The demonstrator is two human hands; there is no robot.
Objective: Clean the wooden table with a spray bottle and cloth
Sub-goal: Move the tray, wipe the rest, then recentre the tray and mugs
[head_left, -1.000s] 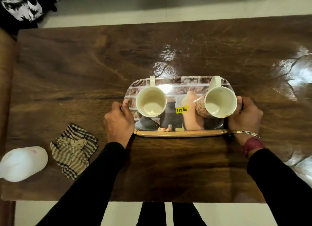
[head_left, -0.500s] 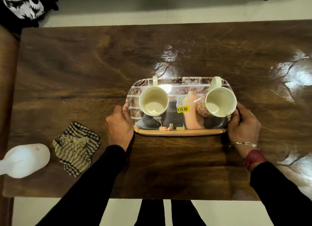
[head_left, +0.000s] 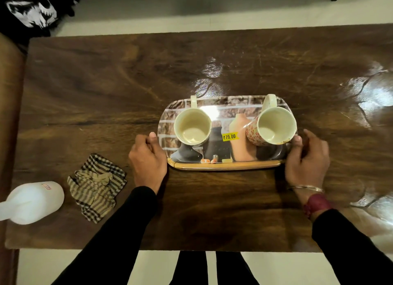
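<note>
The dark, glossy wooden table fills the view. A printed tray rests near its middle with two cream cups on it, the left cup and the patterned right cup. My left hand grips the tray's left end, thumb on the rim. My right hand holds the right end, thumb against the rim and slightly blurred. A crumpled striped cloth lies left of my left hand. The white spray bottle lies on its side at the near left corner.
A dark garment with a white print lies on the floor beyond the far left corner. A brown wooden surface borders the table's left side. Pale floor shows beyond the far edge and under the near edge.
Both hands have slid a little toward me along the tray's ends. The tray and cups stay near the table's middle. Cloth and bottle have not moved.
</note>
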